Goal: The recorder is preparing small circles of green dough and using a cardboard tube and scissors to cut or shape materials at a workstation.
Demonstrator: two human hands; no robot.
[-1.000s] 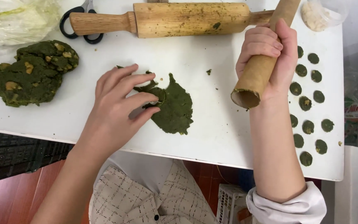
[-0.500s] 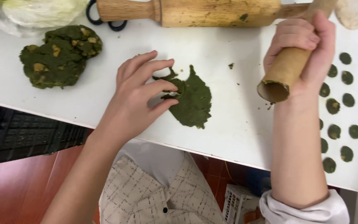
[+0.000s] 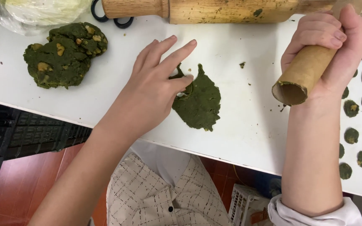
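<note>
A flattened sheet of dark green dough [image 3: 200, 102] lies on the white table [image 3: 239, 125]. My left hand [image 3: 153, 90] rests on its left edge, thumb and fingertips pinching at the dough, other fingers spread. My right hand [image 3: 329, 50] grips a brown cardboard tube [image 3: 300, 75] held tilted above the table, open end facing down-left, apart from the dough sheet. Several small round green dough discs [image 3: 359, 121] lie in rows at the right edge of the table.
A large lump of green dough with yellow bits [image 3: 63, 54] sits at the left. A wooden rolling pin [image 3: 206, 9] lies along the far edge, with black scissors handles [image 3: 105, 17] and a plastic bag [image 3: 42, 10] beside it. A black crate [image 3: 21, 138] stands below the table.
My left hand has stayed on the dough sheet's left edge, fingers shifting slightly. The right hand keeps holding the tube raised. The view has moved closer.
</note>
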